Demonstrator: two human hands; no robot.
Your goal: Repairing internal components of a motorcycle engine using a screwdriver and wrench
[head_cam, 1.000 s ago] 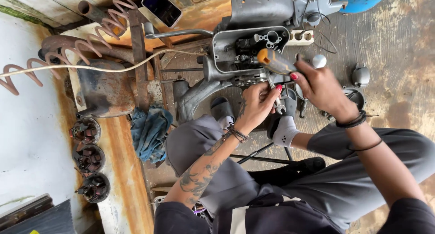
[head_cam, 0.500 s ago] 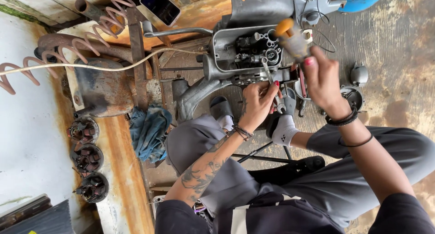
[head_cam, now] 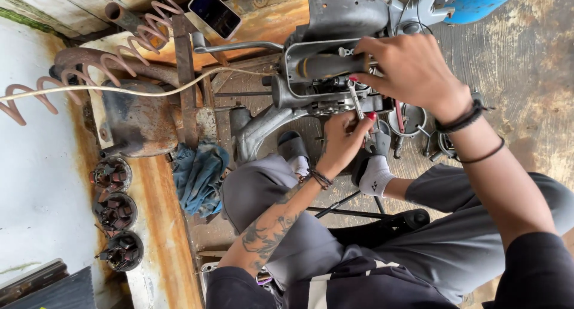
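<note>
My right hand (head_cam: pixel 412 69) was clenched around the dark handle of a screwdriver (head_cam: pixel 329 65), which lay pointing sideways across the open cavity of the grey metal engine housing (head_cam: pixel 347 16). My left hand (head_cam: pixel 344 141) sat just below it, fingertips pinched on a slim metal wrench (head_cam: pixel 356 99) whose head reached up into the mechanism. Both tools looked stiff and light; I judged the screwdriver handle gave a sure grip at its thick middle, while the thin wrench shank seemed likely to be slick with oil and best held near its lower end.

The housing itself read as heavy, rigid cast metal, resting on the rusted floor against my knees; I would not have tried to lift it by the thin curved lever (head_cam: pixel 239 46) jutting from its side, but by the solid body.

Further out lay a crumpled blue rag (head_cam: pixel 200 177), three round wound coil parts (head_cam: pixel 116 213) in a row, a rusty spiral auger (head_cam: pixel 78 87), and a phone (head_cam: pixel 215 13) on the ledge.
</note>
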